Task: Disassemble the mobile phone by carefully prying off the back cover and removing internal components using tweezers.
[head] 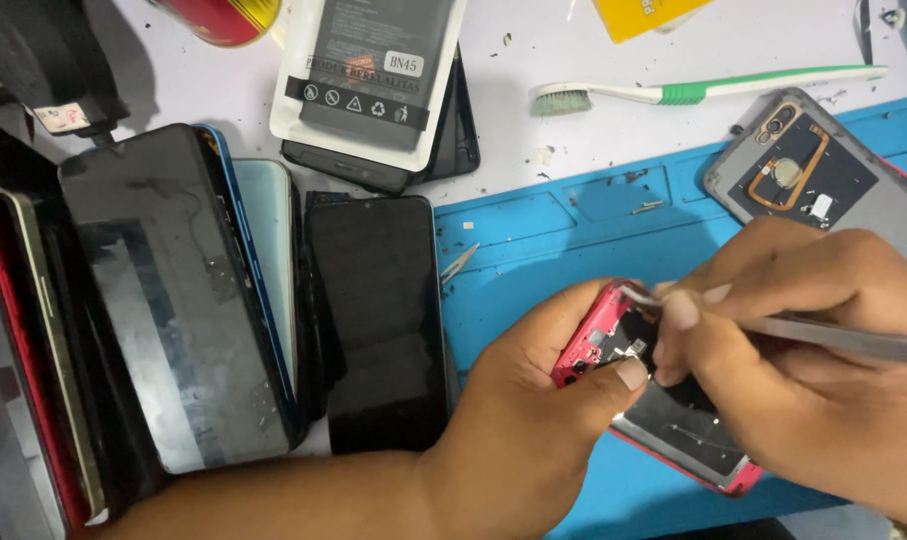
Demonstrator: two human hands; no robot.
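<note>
While the left hand (533,400) is gripping the top end of an opened red phone (613,345) on the blue mat (533,250), the right hand (803,340) is pinching metal tweezers (833,335) closed, their tip touching the phone's upper edge. Both hands are covering much of the phone. A grey back cover (823,180) is lying just beyond, a toothbrush (693,93) and boxed battery (368,75) farther up the counter (573,50), and dark phones (183,290) are crowding the left.

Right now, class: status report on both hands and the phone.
Left hand steadies opened red phone. Right hand holds metal tweezers at its insides. Nothing in the way.
</note>
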